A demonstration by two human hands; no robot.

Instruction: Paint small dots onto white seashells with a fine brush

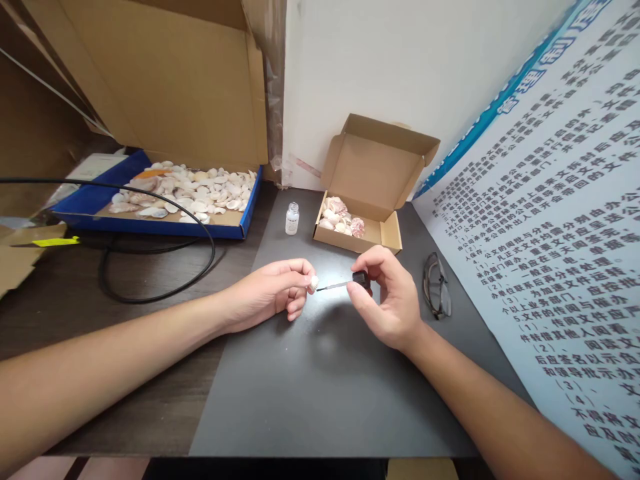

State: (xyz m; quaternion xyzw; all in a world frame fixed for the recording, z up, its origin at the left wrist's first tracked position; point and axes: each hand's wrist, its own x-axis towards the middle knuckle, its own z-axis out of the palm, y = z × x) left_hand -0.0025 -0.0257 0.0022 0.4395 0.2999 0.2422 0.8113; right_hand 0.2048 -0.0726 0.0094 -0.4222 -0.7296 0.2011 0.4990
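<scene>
My left hand (286, 288) pinches a small whitish seashell (313, 284) between thumb and fingers, above the grey mat (280, 400). Facing it, my right hand (385, 297) grips the black cap of a brush (360, 279). Its thin stem points left, and the dark tip is close beside the shell; whether the two touch I cannot tell. Beyond my hands a small clear glass bottle (292, 219) with a white label stands upright, uncapped. Right of it, an open cardboard box (357, 245) holds several white and pinkish shells (336, 212).
A blue-sided tray (220, 231) at the back left is full of pale shells. A black cable (214, 257) loops in front of it. Folded glasses (437, 287) lie at the mat's right, beside a large printed sheet (550, 220). A white panel (360, 60) stands behind.
</scene>
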